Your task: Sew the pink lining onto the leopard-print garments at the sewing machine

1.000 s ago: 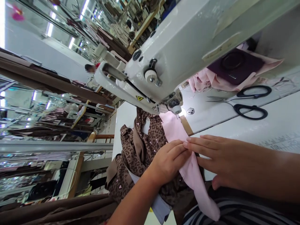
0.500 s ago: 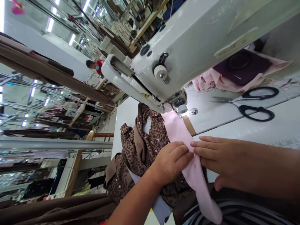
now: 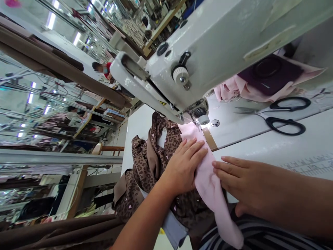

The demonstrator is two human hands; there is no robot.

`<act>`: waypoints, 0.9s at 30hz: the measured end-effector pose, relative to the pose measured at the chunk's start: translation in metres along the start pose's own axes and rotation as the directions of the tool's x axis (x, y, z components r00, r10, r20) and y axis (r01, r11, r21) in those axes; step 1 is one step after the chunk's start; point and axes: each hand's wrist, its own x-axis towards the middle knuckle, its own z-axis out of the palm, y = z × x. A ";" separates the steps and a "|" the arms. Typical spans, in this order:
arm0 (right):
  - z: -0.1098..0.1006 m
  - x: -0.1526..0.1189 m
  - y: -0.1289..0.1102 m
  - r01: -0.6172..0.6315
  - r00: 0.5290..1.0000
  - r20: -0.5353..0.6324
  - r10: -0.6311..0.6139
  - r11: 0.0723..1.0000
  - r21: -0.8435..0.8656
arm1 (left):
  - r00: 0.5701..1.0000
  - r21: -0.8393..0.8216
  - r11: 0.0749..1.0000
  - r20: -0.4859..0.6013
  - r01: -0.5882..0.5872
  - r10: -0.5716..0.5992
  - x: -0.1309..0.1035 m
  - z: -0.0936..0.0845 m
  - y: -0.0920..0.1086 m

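Note:
A strip of pink fabric (image 3: 208, 177) runs from under the needle area of a sewing machine (image 3: 192, 69) down toward my lap. My left hand (image 3: 184, 163) lies on the pink fabric and the leopard-print garment, its fingers stretched out toward the presser foot. The fingertips of my right hand (image 3: 236, 177) touch the strip's right edge, with the fingers extended and the thumb apart. Left of the strip, the brown leopard-print garment (image 3: 166, 152) is bunched on the table and hangs over its edge. My left forearm hides part of it.
Black-handled scissors (image 3: 275, 111) lie on the white table (image 3: 241, 149), right of the needle. Behind them a dark purple object (image 3: 270, 73) rests on pink fabric scraps (image 3: 229, 91). A person in red (image 3: 106, 70) is in the background, beyond a hanging brown cloth roll (image 3: 101, 92).
My left hand has moved up the strip toward the needle, and its curled fingers have straightened. My right hand has barely moved. The view has shifted slightly.

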 end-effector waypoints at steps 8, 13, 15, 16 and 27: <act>0.004 -0.004 -0.007 -0.012 1.000 -0.027 0.012 1.000 -0.005 | 0.989 0.030 0.992 -0.079 -0.124 0.126 -0.003 0.003 0.003; 0.007 -0.006 -0.006 -0.026 0.998 -0.061 0.030 0.998 0.062 | 0.968 0.052 0.977 -0.137 -0.205 0.210 -0.006 0.003 0.003; 0.007 -0.007 -0.007 -0.029 0.996 -0.076 0.037 0.995 0.097 | 0.959 0.064 0.974 -0.170 -0.218 0.226 -0.006 0.003 0.003; 0.006 -0.007 -0.007 -0.031 0.996 -0.081 0.041 0.992 0.118 | 0.955 0.070 0.972 -0.184 -0.222 0.231 -0.005 0.003 0.003; -0.005 -0.008 -0.008 -0.050 0.998 -0.016 0.053 0.985 0.167 | 0.958 -0.006 0.976 -0.190 -0.219 0.214 -0.004 0.005 0.003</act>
